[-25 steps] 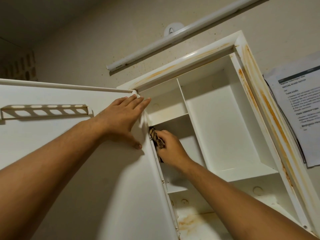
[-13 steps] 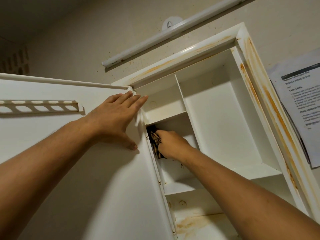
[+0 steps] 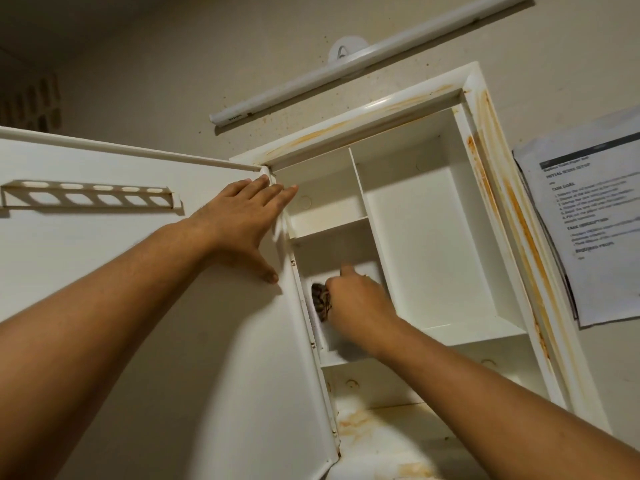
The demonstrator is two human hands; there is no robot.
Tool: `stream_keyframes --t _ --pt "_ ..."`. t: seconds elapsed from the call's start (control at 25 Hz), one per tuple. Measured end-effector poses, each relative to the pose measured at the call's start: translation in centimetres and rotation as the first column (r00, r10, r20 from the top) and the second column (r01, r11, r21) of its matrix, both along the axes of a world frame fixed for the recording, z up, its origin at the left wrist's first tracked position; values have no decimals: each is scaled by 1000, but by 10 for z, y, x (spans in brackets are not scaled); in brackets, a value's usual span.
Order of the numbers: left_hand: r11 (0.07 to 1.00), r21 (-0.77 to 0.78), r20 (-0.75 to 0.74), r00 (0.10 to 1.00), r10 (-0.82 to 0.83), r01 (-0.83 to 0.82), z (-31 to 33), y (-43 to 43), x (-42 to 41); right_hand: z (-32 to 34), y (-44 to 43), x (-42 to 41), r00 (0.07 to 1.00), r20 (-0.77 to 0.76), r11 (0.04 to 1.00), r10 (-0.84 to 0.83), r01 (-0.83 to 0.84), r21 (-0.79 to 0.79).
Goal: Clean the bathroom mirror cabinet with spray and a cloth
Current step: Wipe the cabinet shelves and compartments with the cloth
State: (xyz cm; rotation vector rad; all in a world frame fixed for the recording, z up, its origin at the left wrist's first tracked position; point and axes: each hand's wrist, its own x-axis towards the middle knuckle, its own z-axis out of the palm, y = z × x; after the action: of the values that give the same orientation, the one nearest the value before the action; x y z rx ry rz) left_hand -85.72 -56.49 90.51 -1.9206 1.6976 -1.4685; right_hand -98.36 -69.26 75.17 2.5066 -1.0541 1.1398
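Note:
The white mirror cabinet (image 3: 415, 237) hangs open on the wall, its frame streaked with orange stains. Its door (image 3: 138, 306) swings out to the left. My left hand (image 3: 242, 220) lies flat, fingers straight, against the inside of the door near its hinge edge. Inside the narrow left compartment, my right hand (image 3: 356, 303) grips a dark patterned cloth (image 3: 320, 301) against the compartment's left wall. Most of the cloth is hidden by the hand. No spray bottle is in view.
A slotted white rack (image 3: 86, 197) is fixed to the inside of the door. A white tube light (image 3: 346, 64) runs above the cabinet. A printed paper sheet (image 3: 595, 216) hangs on the wall at the right. The cabinet's bottom shelf (image 3: 381, 431) carries orange stains.
My right hand has moved down the left compartment wall with the cloth. My left hand has stayed flat on the door. The camera view has shifted so the cabinet sits lower in the view.

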Motion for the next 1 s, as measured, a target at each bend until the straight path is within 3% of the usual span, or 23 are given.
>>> stream_keyframes --t 0.08,0.2,0.44,0.52,0.6,0.68,0.72,0.88,1.0 --pt "1000 -1 9 1000 1 -1 -1 -2 1 4 0 -1 975 219 996 -24 42 -74" --pt "1000 -9 14 1000 -12 12 0 -3 4 13 -9 13 926 376 990 27 26 -137" --pt "1000 -24 37 999 -5 5 -2 -3 4 11 -23 55 890 445 987 95 -26 -157" --pt "1000 -24 46 999 -5 6 -2 -3 5 19 -27 58 705 686 977 181 -209 -43" --pt "1000 -22 50 999 -11 13 -1 -3 5 30 -20 64 379 901 873 209 -487 2" --pt "1000 -25 53 999 -6 7 -2 -4 4 36 -13 70 158 975 765 153 -644 -16" --pt "1000 -28 58 998 -2 4 -2 -3 4 39 -14 70 111 986 740 125 -672 -18" --pt "1000 -26 54 998 -16 17 -3 -2 5 44 -26 66 175 982 738 74 -672 64" --pt "999 -29 47 999 -21 22 -2 0 3 45 -16 75 254 966 829 40 -548 110"
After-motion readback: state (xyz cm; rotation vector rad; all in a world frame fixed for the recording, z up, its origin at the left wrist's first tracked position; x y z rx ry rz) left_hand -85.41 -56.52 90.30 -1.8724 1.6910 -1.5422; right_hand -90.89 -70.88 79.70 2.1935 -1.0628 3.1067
